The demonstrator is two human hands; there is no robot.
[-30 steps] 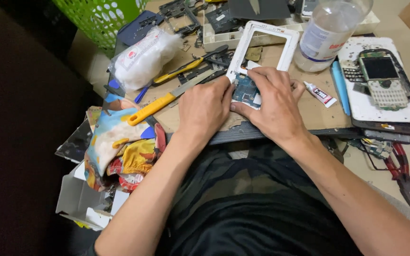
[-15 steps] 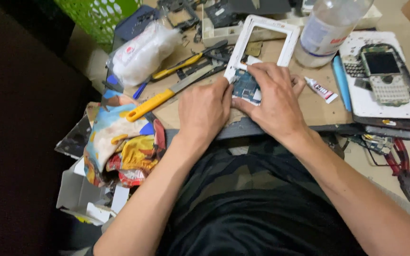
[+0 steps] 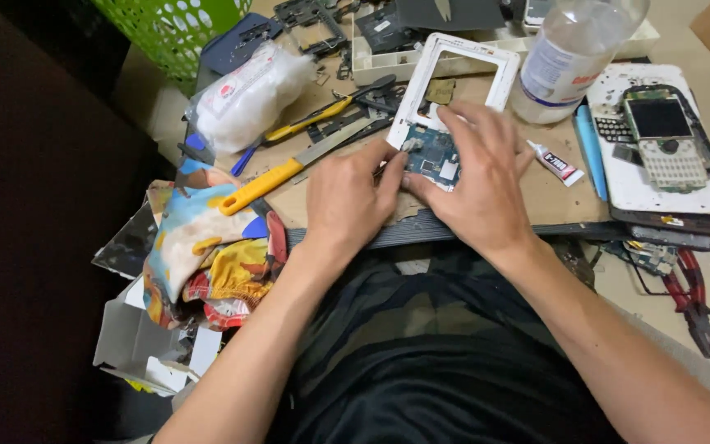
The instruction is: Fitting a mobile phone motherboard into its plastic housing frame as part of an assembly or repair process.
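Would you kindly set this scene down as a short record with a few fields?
Setting: cluttered work board across the person's lap
Left hand: fingertips pressing on the blue circuit board
Right hand: lies over the circuit board's right side
Behind the board: white phone frame, empty
Left of hands: yellow-handled knife, yellow-handled pliers, plastic bag of white stuff
Right of hands: small glue tube, clear plastic bottle, keypad phone with its cover off
Far right, low: red-handled pliers
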